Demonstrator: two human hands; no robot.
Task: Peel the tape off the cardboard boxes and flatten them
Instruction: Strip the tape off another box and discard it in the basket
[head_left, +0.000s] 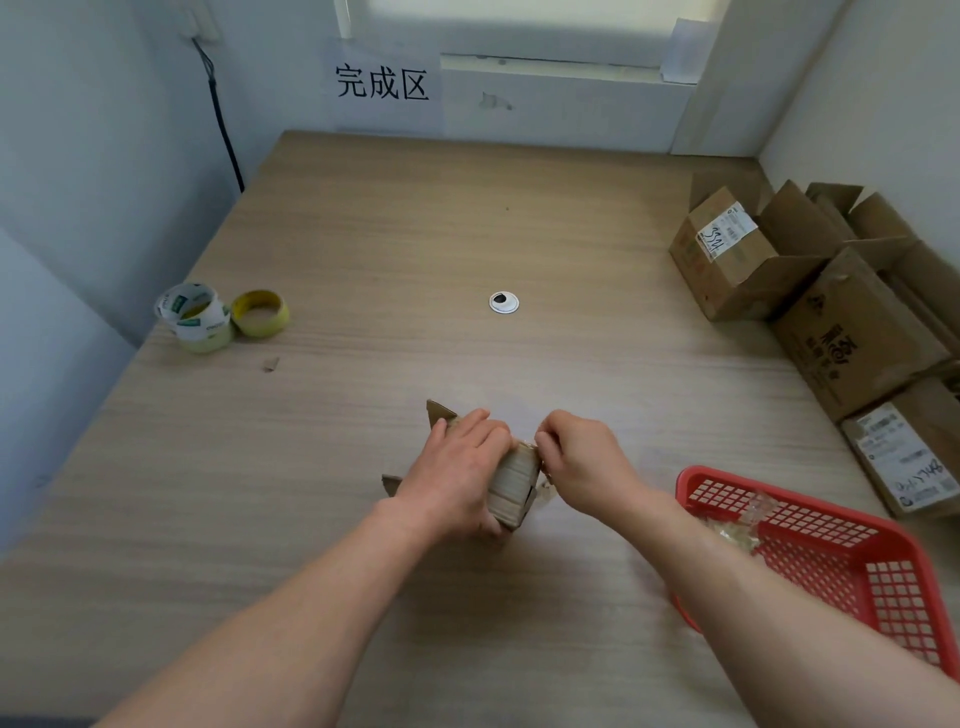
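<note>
Mid-counter (415, 234), the left hand (457, 467) grips a small cardboard box (514, 483) while the right hand (582, 462) pinches its right edge. A red basket (857, 566) crowds the right forearm. More boxes (810, 291) are stacked far right, and tape rolls (218, 314) sit far left.

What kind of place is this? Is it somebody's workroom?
Probably a small work corner for breaking down parcels. Used cardboard boxes are piled on a plain desk, tape rolls sit near the wall, and a red basket holds crumpled clear tape.
</note>
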